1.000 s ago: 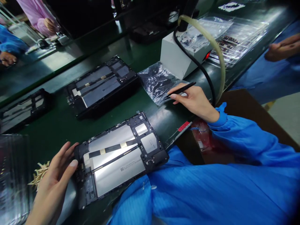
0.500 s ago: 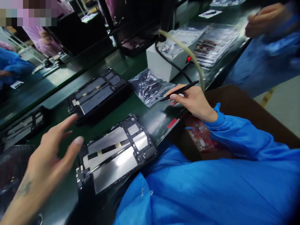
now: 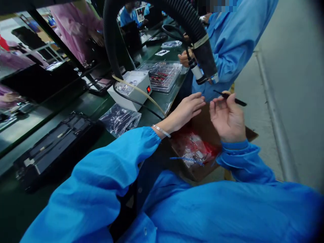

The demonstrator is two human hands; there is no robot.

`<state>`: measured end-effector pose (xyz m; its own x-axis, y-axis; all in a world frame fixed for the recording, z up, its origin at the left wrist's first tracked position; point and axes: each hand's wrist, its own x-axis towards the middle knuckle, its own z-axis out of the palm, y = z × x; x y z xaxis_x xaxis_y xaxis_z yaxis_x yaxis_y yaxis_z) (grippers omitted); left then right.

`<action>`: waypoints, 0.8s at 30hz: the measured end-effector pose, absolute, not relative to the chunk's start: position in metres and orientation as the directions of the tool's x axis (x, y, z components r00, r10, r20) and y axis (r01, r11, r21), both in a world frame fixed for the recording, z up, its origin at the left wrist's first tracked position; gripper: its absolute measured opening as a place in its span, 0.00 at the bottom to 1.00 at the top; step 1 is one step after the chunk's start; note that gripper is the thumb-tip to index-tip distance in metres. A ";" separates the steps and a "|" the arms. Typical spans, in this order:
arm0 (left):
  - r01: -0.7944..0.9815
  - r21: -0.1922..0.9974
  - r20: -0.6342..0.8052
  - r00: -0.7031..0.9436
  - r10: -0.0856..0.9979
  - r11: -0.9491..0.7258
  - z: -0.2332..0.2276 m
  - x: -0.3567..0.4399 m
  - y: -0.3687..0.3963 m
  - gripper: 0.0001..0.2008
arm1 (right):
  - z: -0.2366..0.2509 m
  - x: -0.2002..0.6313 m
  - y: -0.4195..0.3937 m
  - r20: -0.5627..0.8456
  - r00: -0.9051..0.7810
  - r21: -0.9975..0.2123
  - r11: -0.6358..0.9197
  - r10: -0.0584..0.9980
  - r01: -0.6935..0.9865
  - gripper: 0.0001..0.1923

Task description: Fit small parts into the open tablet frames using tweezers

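While the right hand (image 3: 227, 118) is pinching the slim black tool (image 3: 230, 98) at its fingertips, long axis lying sideways above the cardboard box (image 3: 249, 134), the released left hand (image 3: 188, 109) is hovering just beside its near tip.

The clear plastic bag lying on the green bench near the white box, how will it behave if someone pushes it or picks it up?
The clear plastic bag looks thin and crinkled, so it would probably flop and sag rather than keep its shape. Its glossy film may slide easily on the smooth green bench. The dark parts inside would likely shift about.
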<state>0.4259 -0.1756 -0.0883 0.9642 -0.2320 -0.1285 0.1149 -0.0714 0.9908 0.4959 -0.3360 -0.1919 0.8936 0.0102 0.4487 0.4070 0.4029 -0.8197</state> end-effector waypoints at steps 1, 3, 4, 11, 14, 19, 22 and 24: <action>0.137 0.990 -0.143 0.961 -0.237 -0.044 -0.087 0.430 -0.184 0.29 | -0.198 0.505 -0.335 0.415 0.909 -0.827 0.433 0.038 0.359 0.14; 0.120 0.991 -0.132 0.962 -0.239 -0.063 -0.082 0.425 -0.189 0.30 | -0.206 0.515 -0.334 0.375 0.923 -0.820 0.497 0.088 0.286 0.14; 0.112 0.991 -0.125 0.964 -0.236 -0.069 -0.079 0.416 -0.185 0.30 | -0.209 0.517 -0.334 0.369 0.923 -0.806 0.532 0.110 0.259 0.13; -0.041 0.912 0.017 0.998 -0.064 -0.407 -0.035 0.255 -0.054 0.28 | -0.189 0.492 -0.318 0.517 0.817 -0.627 0.762 0.254 0.159 0.07; 0.202 0.571 -0.030 0.974 0.225 -0.795 -0.029 0.143 0.020 0.21 | -0.157 0.451 -0.281 0.529 0.754 -0.626 0.779 0.390 0.036 0.04; 0.551 0.139 -0.147 0.834 0.533 -0.823 -0.050 -0.003 0.038 0.26 | -0.088 0.351 -0.183 0.490 0.528 -0.753 0.642 0.694 -0.144 0.09; 0.593 0.194 -0.059 0.802 0.594 -0.782 -0.076 -0.026 0.024 0.23 | -0.066 0.295 -0.114 0.542 0.219 -0.813 0.572 0.811 -0.108 0.08; 0.604 0.244 0.019 0.779 0.626 -0.759 -0.093 -0.028 0.018 0.23 | -0.066 0.263 -0.075 0.498 0.025 -0.867 0.498 0.867 -0.024 0.07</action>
<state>-0.0281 0.0180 -0.0928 0.7794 0.6263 0.0189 0.6039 -0.7589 0.2437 0.2634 -0.0746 -0.0660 0.0248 0.8669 0.4978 -0.0244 0.4983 -0.8666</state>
